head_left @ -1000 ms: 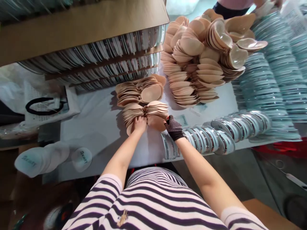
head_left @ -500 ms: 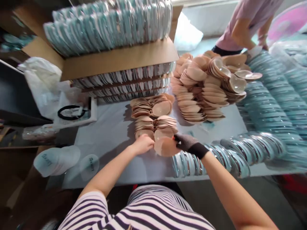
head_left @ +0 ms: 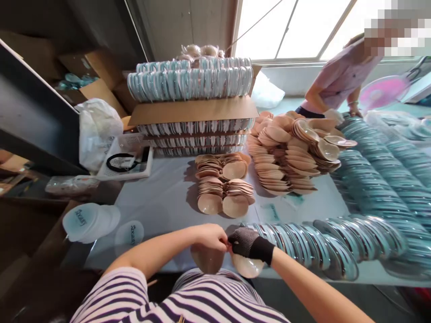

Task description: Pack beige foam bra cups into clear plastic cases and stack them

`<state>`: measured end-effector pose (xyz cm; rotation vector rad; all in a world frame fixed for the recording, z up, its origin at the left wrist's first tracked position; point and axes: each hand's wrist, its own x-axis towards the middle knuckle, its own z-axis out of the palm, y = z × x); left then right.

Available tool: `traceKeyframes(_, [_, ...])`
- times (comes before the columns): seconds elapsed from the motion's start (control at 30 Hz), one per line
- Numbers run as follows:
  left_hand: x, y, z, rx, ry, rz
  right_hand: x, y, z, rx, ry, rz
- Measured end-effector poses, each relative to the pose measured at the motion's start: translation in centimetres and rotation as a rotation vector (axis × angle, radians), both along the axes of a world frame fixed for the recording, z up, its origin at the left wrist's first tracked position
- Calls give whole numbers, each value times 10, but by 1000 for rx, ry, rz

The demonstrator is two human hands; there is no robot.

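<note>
Head view, left to right: dark shelf edge, white plastic bag [head_left: 97, 130], pale-blue cloth-covered table [head_left: 168, 197] under a bright window. Frosted oval lids [head_left: 90, 220] carry script lettering, unreadable. Bare left hand [head_left: 210, 237] pinches shut on one beige moulded foam cup pair [head_left: 210, 259] at its centre join; black-gloved right hand [head_left: 247, 242] grips the same join. Pair pulled off the table stack [head_left: 224, 195] since half a second ago, now at table edge. Clear plastic tray row [head_left: 319, 242] right.
</note>
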<state>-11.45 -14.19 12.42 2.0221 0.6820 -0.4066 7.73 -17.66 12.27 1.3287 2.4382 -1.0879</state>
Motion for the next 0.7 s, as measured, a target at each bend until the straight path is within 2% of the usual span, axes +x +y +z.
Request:
traceKeyframes(0.13, [-3,-3,-9,-145,-131,98,5,-11,2,45,2,-29])
traceKeyframes(0.27, [3,-23,-21,-38,-109,141,10,-26,-11,-14,-52,-86])
traceKeyframes(0.33, [5,-29,-28,-12,-120,132,14,-32,-18,-92,-1,-93])
traceKeyframes(0.37, [5,-30,-32,-46,-155,113,16,-34,-20,-135,61,-97])
traceKeyframes(0.47, [4,-23,-38,-286,-320,55,24,-37,-25,-213,281,-160])
traceKeyframes(0.6, [2,-12,-41,-634,-431,85,29,-36,-28,-328,438,-221])
traceKeyframes(0.67, [3,-11,-43,-795,-434,116,29,-34,-29,-318,452,-194])
traceKeyframes(0.7, [5,-11,-45,-861,-436,137,29,-34,-29,-263,441,-182])
